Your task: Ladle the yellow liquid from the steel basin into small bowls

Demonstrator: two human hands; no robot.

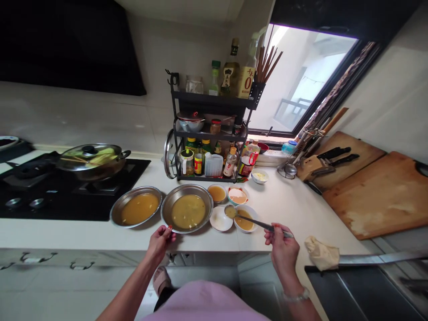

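Your right hand (282,245) has its fingers closed around the handle of a metal ladle (257,221), with the thumb lying along the upper side and the other fingers curled beneath. The ladle points to your left, and its cup, with some liquid inside, is above the place where a white bowl (221,221) and a soup bowl (247,207) stand side by side. Your left hand (162,240) is at the near edge of the right metal bowl (167,211); there the thumb and the fingers are together, pinching the rim, and the remaining fingers bend below it. This bowl holds yellowish liquid with pale bits. Just beside it, on its left, is the left metal bowl (117,215), with liquid of more orange colour. These 2 metal bowls rest on the white counter (207,243), between the black stove (100,211) and the small bowls.
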